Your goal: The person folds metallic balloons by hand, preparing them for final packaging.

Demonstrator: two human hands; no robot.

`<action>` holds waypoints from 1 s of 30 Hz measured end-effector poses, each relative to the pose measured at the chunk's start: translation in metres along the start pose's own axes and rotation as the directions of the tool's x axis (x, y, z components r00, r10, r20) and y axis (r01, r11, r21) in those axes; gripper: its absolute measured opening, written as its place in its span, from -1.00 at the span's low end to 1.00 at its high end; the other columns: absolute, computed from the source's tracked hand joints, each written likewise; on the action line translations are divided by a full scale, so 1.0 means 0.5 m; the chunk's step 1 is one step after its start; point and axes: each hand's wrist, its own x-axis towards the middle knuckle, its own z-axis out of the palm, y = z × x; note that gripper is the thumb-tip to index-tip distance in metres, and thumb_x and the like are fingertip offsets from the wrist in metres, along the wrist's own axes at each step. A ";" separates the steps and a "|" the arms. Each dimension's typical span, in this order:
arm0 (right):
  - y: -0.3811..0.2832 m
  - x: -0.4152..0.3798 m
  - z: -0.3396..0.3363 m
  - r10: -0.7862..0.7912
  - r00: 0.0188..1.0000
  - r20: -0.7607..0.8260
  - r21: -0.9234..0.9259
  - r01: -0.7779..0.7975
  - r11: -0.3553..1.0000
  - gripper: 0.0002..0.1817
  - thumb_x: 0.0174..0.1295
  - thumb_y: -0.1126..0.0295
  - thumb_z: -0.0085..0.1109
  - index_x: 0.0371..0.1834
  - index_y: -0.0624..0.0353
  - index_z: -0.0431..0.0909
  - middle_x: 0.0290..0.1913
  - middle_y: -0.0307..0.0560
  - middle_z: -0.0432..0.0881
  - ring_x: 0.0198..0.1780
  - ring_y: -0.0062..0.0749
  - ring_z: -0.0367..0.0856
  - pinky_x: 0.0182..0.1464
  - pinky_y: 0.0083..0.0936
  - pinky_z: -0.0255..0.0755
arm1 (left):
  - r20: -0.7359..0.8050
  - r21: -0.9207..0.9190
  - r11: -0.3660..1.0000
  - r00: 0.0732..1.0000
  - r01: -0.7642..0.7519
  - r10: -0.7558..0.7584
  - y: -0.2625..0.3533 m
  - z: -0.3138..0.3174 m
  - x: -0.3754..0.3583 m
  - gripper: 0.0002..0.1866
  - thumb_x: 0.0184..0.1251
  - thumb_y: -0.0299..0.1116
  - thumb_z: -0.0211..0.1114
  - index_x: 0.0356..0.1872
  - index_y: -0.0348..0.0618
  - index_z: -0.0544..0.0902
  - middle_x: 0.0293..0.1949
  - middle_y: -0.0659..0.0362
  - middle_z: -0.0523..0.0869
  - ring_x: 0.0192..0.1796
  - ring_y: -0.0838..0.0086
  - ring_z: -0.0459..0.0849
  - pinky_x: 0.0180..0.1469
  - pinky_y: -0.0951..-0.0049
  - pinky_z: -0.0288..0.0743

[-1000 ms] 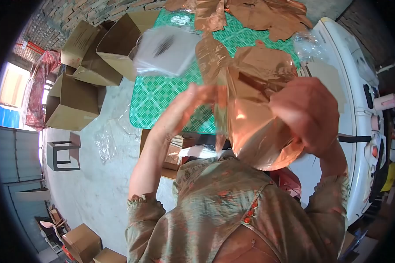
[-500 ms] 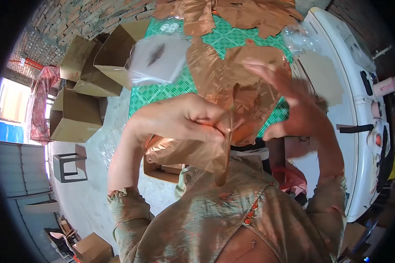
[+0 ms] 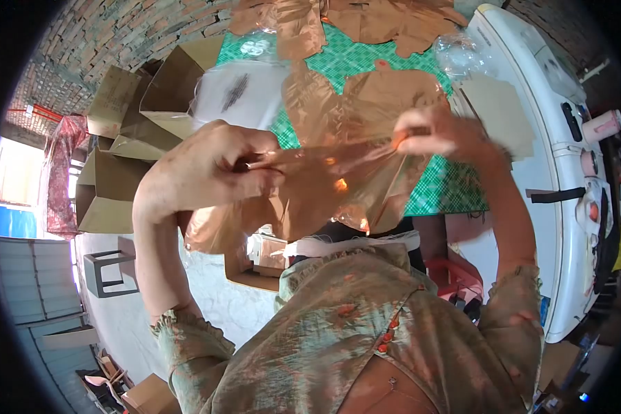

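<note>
Stretched between both hands is a flat, copper-coloured foil balloon (image 3: 314, 183), creased and shiny. My left hand (image 3: 214, 169) pinches its left part, and a loose flap hangs below the fingers. My right hand (image 3: 438, 134), slightly blurred, pinches the upper right edge. Behind it, another flat foil balloon (image 3: 386, 93) lies on the green checked tablecloth (image 3: 448, 183), partly hidden by the held one. More copper foil pieces (image 3: 386, 27) are spread at the far end of the table.
Clear plastic bags (image 3: 238, 93) lie on the tablecloth's left side. Open cardboard boxes (image 3: 114, 183) stand at the left, near a grey stool (image 3: 110, 272). On the right is a white appliance (image 3: 524, 83) with cardboard sheets (image 3: 497, 117) beside it. An open box (image 3: 252, 276) sits below my hands.
My right hand has gone from open and apart to gripping the foil balloon's edge. My left hand has moved left, and the foil is now stretched out sideways.
</note>
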 end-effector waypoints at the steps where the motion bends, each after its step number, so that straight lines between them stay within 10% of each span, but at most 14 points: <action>1: 0.009 -0.007 -0.017 0.097 0.995 -0.027 0.150 -0.092 0.984 -0.80 0.35 0.33 0.43 -0.13 0.21 0.67 -0.23 -0.21 0.72 -0.17 -0.50 0.68 -0.09 -0.47 0.53 | 0.015 -0.062 0.998 1.000 0.016 -0.015 -0.033 0.004 0.000 -0.83 0.39 -0.45 0.55 -0.22 -0.27 0.70 -0.47 0.32 0.58 -0.40 0.67 0.52 -0.34 0.47 0.37; 5: 0.070 -0.016 -0.116 0.307 0.952 0.002 0.302 -0.293 0.907 -0.81 0.41 0.31 0.42 -0.08 0.13 0.65 -0.21 -0.36 0.69 -0.22 -0.72 0.63 -0.15 -0.67 0.50 | 0.082 -0.238 0.940 0.970 0.244 -0.231 -0.126 0.058 0.006 -0.84 0.43 -0.46 0.48 -0.26 -0.26 0.64 -0.50 0.38 0.57 -0.37 0.68 0.43 -0.32 0.44 0.35; 11: 0.104 0.017 -0.176 0.216 0.951 -0.220 0.233 -0.164 0.958 -0.83 0.44 0.31 0.43 -0.05 0.09 0.67 -0.27 -0.45 0.62 -0.21 -0.81 0.52 -0.11 -0.71 0.38 | 0.143 -0.631 0.742 0.974 0.227 -0.177 -0.213 0.213 0.002 -0.83 0.56 -0.38 0.48 -0.05 -0.28 0.73 -0.28 0.37 0.79 -0.27 0.68 0.68 -0.14 0.52 0.60; 16: 0.172 0.083 -0.247 0.147 0.965 -0.217 -0.184 -0.189 0.965 -0.82 0.53 0.27 0.31 -0.02 0.14 0.66 -0.27 -0.45 0.60 -0.26 -0.79 0.52 -0.19 -0.71 0.38 | 0.157 -0.792 0.536 0.946 0.293 -0.285 -0.245 0.326 -0.008 -0.64 0.46 -0.50 0.52 0.22 -0.34 0.73 -0.05 0.20 0.90 -0.08 0.68 0.77 0.02 0.57 0.65; 21: 0.188 0.148 -0.271 0.142 0.951 -0.275 -0.083 -0.171 0.982 -0.79 0.47 0.25 0.33 -0.10 0.17 0.72 -0.24 -0.20 0.75 -0.16 -0.42 0.68 -0.06 -0.37 0.53 | 0.105 -0.942 0.226 0.855 0.250 -0.507 -0.198 0.460 -0.004 -0.78 0.50 -0.30 0.55 -0.05 -0.24 0.82 -0.27 0.30 0.84 -0.37 0.71 0.71 -0.31 0.64 0.59; 22: 0.183 0.163 -0.272 0.104 0.965 -0.241 -0.108 -0.133 0.985 -0.80 0.50 0.27 0.33 -0.07 0.19 0.73 -0.21 -0.33 0.72 -0.14 -0.65 0.61 -0.06 -0.55 0.49 | 0.121 -0.951 0.191 0.863 0.242 -0.491 -0.165 0.469 0.000 -0.78 0.53 -0.28 0.52 -0.05 -0.23 0.82 -0.31 0.33 0.80 -0.42 0.72 0.67 -0.36 0.63 0.57; 27: 0.150 0.225 -0.251 0.097 0.979 -0.179 -0.481 -0.174 0.860 -0.84 0.45 0.35 0.25 -0.13 0.20 0.71 -0.30 -0.25 0.72 -0.24 -0.57 0.63 -0.17 -0.47 0.51 | -0.004 -0.989 0.135 0.912 0.056 -0.409 -0.075 0.578 0.043 -0.72 0.63 -0.15 0.42 -0.15 -0.17 0.82 -0.46 0.37 0.68 -0.57 0.72 0.55 -0.55 0.59 0.42; 30: 0.136 0.255 -0.222 0.088 0.979 -0.182 -0.648 -0.187 0.739 -0.84 0.42 0.35 0.25 -0.17 0.21 0.70 -0.33 -0.10 0.75 -0.29 -0.45 0.70 -0.22 -0.39 0.53 | 0.151 -0.979 0.058 0.880 0.197 -0.450 -0.063 0.596 0.060 -0.67 0.63 -0.09 0.41 -0.20 -0.16 0.81 -0.45 0.34 0.71 -0.55 0.70 0.59 -0.55 0.58 0.46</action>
